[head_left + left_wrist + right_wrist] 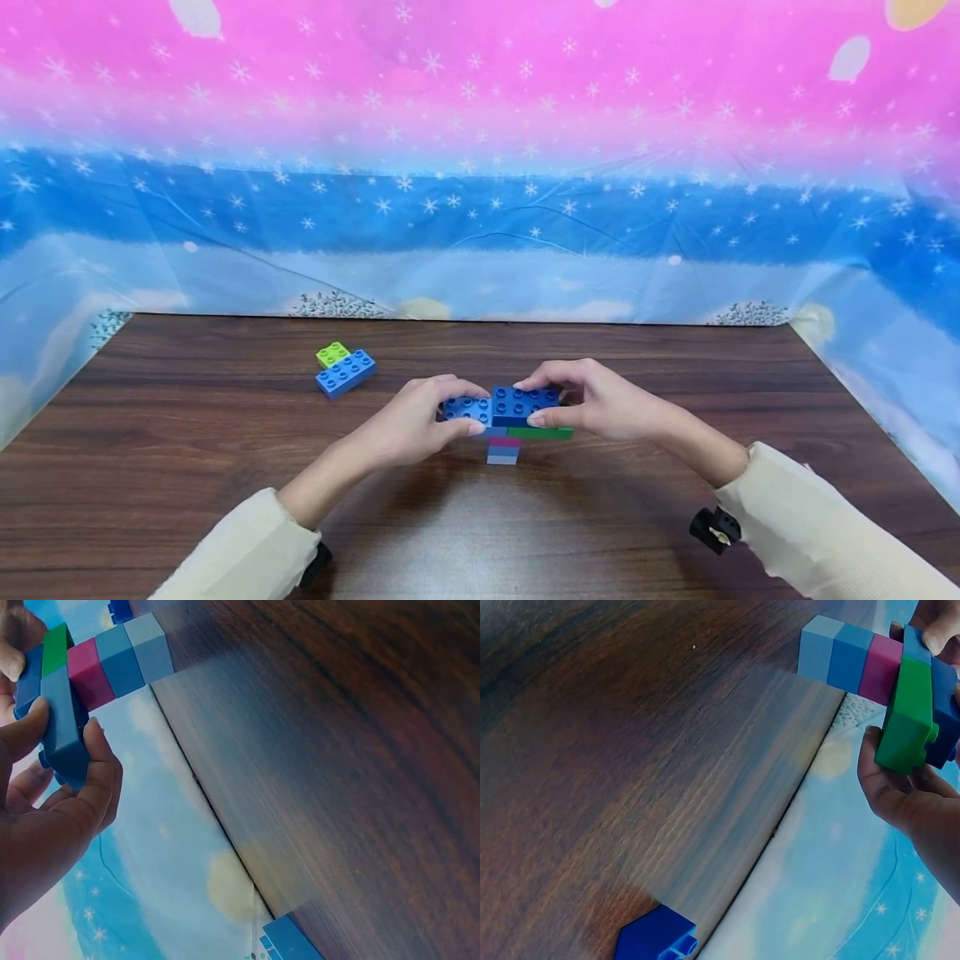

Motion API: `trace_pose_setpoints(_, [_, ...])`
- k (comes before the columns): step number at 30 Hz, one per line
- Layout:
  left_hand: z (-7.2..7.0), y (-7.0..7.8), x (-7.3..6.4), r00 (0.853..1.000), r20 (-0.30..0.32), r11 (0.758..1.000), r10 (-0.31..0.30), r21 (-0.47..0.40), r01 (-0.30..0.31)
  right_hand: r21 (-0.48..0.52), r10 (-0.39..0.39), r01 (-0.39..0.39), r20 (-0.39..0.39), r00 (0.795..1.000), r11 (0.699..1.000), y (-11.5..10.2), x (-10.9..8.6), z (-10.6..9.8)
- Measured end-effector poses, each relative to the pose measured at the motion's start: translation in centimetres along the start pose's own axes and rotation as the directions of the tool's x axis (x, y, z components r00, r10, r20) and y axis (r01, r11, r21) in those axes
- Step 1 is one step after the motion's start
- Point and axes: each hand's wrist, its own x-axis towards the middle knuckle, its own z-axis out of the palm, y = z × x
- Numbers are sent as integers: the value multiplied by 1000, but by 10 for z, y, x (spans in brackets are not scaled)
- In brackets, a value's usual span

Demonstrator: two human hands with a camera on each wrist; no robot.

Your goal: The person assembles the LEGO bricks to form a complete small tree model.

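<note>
A small tower of toy building bricks stands on the table, with pale grey-blue, blue and magenta bricks point(880, 669) stacked as its stem. Across its top lie a light blue brick point(66, 739) to the left and a green brick point(906, 720) to the right. A dark blue brick point(513, 406) sits above the green one, studs up. My left hand point(412, 421) pinches the light blue brick between thumb and fingers. With thumb and fingers at its front and back sides, my right hand point(611, 404) grips the dark blue brick, close around the green brick's end.
On the wooden table point(225, 467), a loose blue brick point(347, 374) and a lime green brick point(332, 354) lie together to the left. Another dark blue brick point(656, 934) shows low in the right wrist view. A patterned cloth point(480, 283) hangs behind the table.
</note>
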Motion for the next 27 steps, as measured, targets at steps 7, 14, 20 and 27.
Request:
trace_pose_setpoints(7, [0,-1,0,1000,2,1000,-1,-15,1,27,12,-12,8,1000,1000,0,-1,0])
trace_pose_setpoints(14, [1,-2,-1,1000,-3,1000,0,-20,0,24,9,-9,16,1000,1000,1,-1,1])
trace_pose_setpoints(20, [2,-6,-2,1000,-2,999,23,-41,-23,20,8,-8,17,1000,1000,1,-1,1])
trace_pose_setpoints(27, [-4,-10,-3,999,31,997,35,-63,-33,35,15,-15,19,1000,999,1,-1,1])
